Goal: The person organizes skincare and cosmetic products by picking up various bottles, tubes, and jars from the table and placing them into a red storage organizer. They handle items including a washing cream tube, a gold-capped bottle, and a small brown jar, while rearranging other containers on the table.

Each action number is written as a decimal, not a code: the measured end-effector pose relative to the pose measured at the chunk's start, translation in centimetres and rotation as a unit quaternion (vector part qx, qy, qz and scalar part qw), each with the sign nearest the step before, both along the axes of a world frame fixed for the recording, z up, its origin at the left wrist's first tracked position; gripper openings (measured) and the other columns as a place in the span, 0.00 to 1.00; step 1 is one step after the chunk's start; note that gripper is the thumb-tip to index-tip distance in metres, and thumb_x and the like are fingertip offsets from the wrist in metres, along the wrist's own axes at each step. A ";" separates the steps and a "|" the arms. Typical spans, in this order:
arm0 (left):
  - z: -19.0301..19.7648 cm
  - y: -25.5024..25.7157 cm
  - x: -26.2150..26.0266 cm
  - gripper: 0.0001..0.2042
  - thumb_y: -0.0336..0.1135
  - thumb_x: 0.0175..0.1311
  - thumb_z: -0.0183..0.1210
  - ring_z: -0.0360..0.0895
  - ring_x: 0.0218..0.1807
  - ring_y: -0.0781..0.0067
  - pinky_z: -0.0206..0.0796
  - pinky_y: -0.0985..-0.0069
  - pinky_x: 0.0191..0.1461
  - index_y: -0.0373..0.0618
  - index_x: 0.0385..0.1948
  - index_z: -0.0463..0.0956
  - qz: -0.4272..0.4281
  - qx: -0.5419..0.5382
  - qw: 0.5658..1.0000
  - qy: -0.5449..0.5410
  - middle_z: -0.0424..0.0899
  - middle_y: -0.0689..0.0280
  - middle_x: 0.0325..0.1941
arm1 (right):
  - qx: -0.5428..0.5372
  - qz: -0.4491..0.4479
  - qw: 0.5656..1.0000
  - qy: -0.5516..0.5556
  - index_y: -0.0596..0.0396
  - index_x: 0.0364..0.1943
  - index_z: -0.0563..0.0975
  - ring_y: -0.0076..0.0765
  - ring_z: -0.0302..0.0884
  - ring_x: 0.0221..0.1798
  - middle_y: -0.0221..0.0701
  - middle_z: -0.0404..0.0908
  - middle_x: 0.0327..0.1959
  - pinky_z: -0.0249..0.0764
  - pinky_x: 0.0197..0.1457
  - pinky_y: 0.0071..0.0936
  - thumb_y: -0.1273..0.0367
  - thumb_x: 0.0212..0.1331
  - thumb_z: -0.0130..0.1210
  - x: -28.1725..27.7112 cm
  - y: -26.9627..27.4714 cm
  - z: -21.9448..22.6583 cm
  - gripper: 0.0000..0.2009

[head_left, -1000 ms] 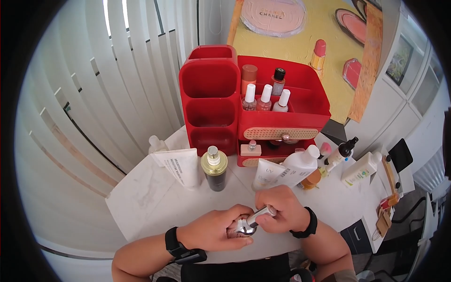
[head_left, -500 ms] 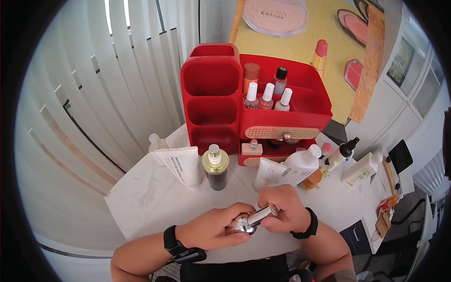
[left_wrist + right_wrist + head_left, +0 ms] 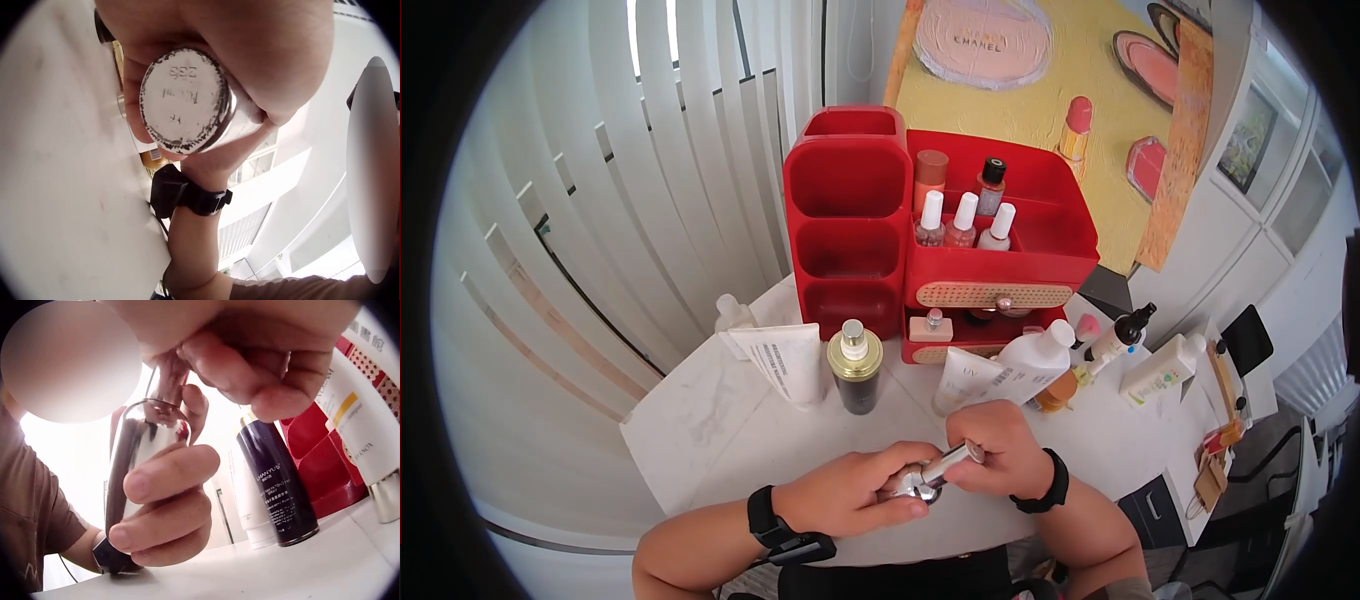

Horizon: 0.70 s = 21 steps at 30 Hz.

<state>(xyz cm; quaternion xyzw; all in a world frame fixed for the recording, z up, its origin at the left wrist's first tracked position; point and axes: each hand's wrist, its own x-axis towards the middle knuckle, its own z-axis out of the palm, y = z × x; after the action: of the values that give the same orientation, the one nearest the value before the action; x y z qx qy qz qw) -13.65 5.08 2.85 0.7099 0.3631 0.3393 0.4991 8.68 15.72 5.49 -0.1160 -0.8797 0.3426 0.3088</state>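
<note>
A shiny silver bottle [image 3: 916, 486] lies tilted between the two hands above the table's front part. The left hand [image 3: 847, 492] has its fingers wrapped around the bottle's body; in the right wrist view, several fingers curl over the silver body [image 3: 134, 481]. In the left wrist view the bottle's round, worn base [image 3: 182, 101] faces the camera. The right hand [image 3: 1000, 450] pinches the silver neck or cap [image 3: 953, 463] at the bottle's upper end. Whether that part is separate from the body, I cannot tell.
Behind the hands stand a dark bottle with gold collar [image 3: 856, 375], a white tube [image 3: 785, 362], a UV tube [image 3: 967, 380] and a white bottle [image 3: 1037, 357]. A red organizer [image 3: 1000, 268] holds nail polish bottles. More bottles stand at the right.
The head view has shifted slightly, so the organizer appears lower. Both hands keep their grips on the silver bottle, with little visible movement.
</note>
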 end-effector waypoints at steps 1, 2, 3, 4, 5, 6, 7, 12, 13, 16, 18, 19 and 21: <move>-0.4 0.0 -0.1 0.26 0.41 0.72 0.61 0.79 0.31 0.66 0.70 0.69 0.39 0.46 0.66 0.62 -0.013 -0.006 1.000 -0.007 0.81 0.61 0.38 | -0.022 0.012 1.000 0.012 0.54 0.26 0.71 0.44 0.69 0.18 0.34 0.69 0.17 0.61 0.22 0.35 0.62 0.56 0.68 0.0 -0.2 0.2 0.17; -0.5 0.0 -0.2 0.26 0.41 0.72 0.61 0.78 0.31 0.66 0.70 0.70 0.38 0.46 0.66 0.61 -0.026 -0.011 0.999 -0.014 0.81 0.61 0.37 | -0.043 0.023 0.998 0.025 0.55 0.26 0.71 0.45 0.69 0.18 0.34 0.69 0.17 0.61 0.22 0.35 0.62 0.56 0.68 -0.1 -0.3 0.2 0.17; -0.4 0.1 -0.3 0.26 0.41 0.72 0.61 0.78 0.31 0.66 0.70 0.70 0.38 0.46 0.66 0.61 -0.026 -0.010 1.000 -0.013 0.81 0.61 0.37 | -0.042 0.024 0.999 0.025 0.55 0.26 0.71 0.45 0.69 0.18 0.34 0.69 0.17 0.61 0.22 0.35 0.62 0.56 0.68 -0.2 -0.4 0.1 0.17; -0.3 0.0 -0.3 0.26 0.41 0.72 0.60 0.78 0.30 0.67 0.69 0.70 0.37 0.46 0.66 0.61 -0.025 -0.011 1.000 -0.011 0.81 0.62 0.37 | -0.048 0.012 0.998 0.031 0.55 0.26 0.71 0.45 0.69 0.18 0.34 0.69 0.17 0.61 0.22 0.35 0.62 0.56 0.68 -0.4 -0.6 -0.1 0.17; -0.3 0.0 -0.3 0.26 0.40 0.72 0.60 0.77 0.30 0.67 0.68 0.71 0.37 0.45 0.66 0.61 -0.025 -0.013 1.000 -0.010 0.81 0.62 0.36 | -0.054 0.000 0.998 0.037 0.55 0.26 0.71 0.45 0.69 0.18 0.34 0.69 0.17 0.61 0.22 0.35 0.62 0.56 0.68 -0.5 -0.6 -0.2 0.17; -0.2 0.0 -0.3 0.26 0.40 0.72 0.60 0.77 0.30 0.67 0.68 0.71 0.37 0.45 0.66 0.61 -0.025 -0.014 1.000 -0.010 0.81 0.62 0.36 | -0.055 -0.001 0.998 0.036 0.55 0.26 0.71 0.45 0.69 0.18 0.34 0.69 0.17 0.61 0.22 0.35 0.62 0.56 0.68 -0.3 -0.6 -0.3 0.17; -0.2 0.1 -0.2 0.26 0.40 0.72 0.60 0.77 0.30 0.67 0.69 0.71 0.37 0.45 0.66 0.61 -0.021 -0.012 1.000 -0.007 0.81 0.62 0.36 | -0.045 -0.001 0.999 0.020 0.55 0.26 0.71 0.46 0.69 0.19 0.34 0.69 0.17 0.61 0.22 0.35 0.62 0.56 0.69 -0.2 -0.4 -0.3 0.17; 0.2 0.1 0.0 0.27 0.40 0.72 0.60 0.79 0.32 0.66 0.70 0.71 0.39 0.45 0.67 0.61 0.000 0.017 1.000 0.001 0.82 0.61 0.38 | -0.029 -0.005 1.000 0.008 0.54 0.26 0.72 0.39 0.66 0.18 0.32 0.65 0.16 0.59 0.22 0.32 0.57 0.57 0.66 -0.1 -0.2 -0.5 0.18; 0.2 0.1 -0.1 0.26 0.39 0.71 0.61 0.80 0.32 0.66 0.71 0.71 0.40 0.44 0.67 0.62 0.001 0.016 1.000 0.003 0.82 0.61 0.38 | -0.019 -0.007 1.000 0.005 0.54 0.26 0.71 0.42 0.68 0.19 0.33 0.68 0.17 0.60 0.23 0.33 0.58 0.56 0.69 0.0 -0.2 -0.5 0.18; 0.2 0.2 -0.3 0.26 0.40 0.71 0.61 0.81 0.33 0.65 0.71 0.71 0.40 0.44 0.66 0.63 -0.011 0.006 1.000 -0.002 0.83 0.61 0.39 | -0.022 0.001 1.000 0.018 0.54 0.26 0.70 0.45 0.69 0.19 0.33 0.69 0.17 0.61 0.23 0.35 0.59 0.55 0.70 -0.2 -0.2 -0.2 0.19; 0.0 0.1 -0.2 0.26 0.40 0.71 0.61 0.81 0.33 0.65 0.71 0.71 0.40 0.45 0.66 0.63 -0.024 -0.005 1.000 -0.007 0.83 0.61 0.39 | -0.036 0.010 0.999 0.036 0.53 0.26 0.70 0.44 0.69 0.18 0.33 0.69 0.17 0.61 0.23 0.35 0.59 0.55 0.70 -0.1 -0.3 -0.5 0.19; -0.1 0.1 -0.2 0.25 0.40 0.71 0.61 0.80 0.32 0.65 0.71 0.71 0.40 0.45 0.66 0.64 -0.033 -0.005 0.999 -0.014 0.83 0.61 0.39 | -0.038 0.023 0.997 0.058 0.53 0.27 0.70 0.41 0.67 0.19 0.31 0.68 0.18 0.61 0.23 0.34 0.58 0.58 0.67 -0.1 -0.2 -0.8 0.18; 0.0 0.1 -0.2 0.25 0.41 0.71 0.61 0.80 0.32 0.65 0.71 0.71 0.40 0.45 0.65 0.64 -0.041 -0.001 0.999 -0.020 0.83 0.61 0.39 | -0.037 0.037 0.995 0.080 0.54 0.27 0.71 0.38 0.66 0.19 0.29 0.68 0.19 0.60 0.23 0.33 0.57 0.60 0.64 -0.1 0.0 -1.1 0.18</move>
<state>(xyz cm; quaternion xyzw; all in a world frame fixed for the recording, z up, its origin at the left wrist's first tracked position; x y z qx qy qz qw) -13.81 5.20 2.81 0.7164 0.3242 0.3324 0.5208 8.58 15.71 4.43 -0.0671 -0.8424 0.3945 0.3608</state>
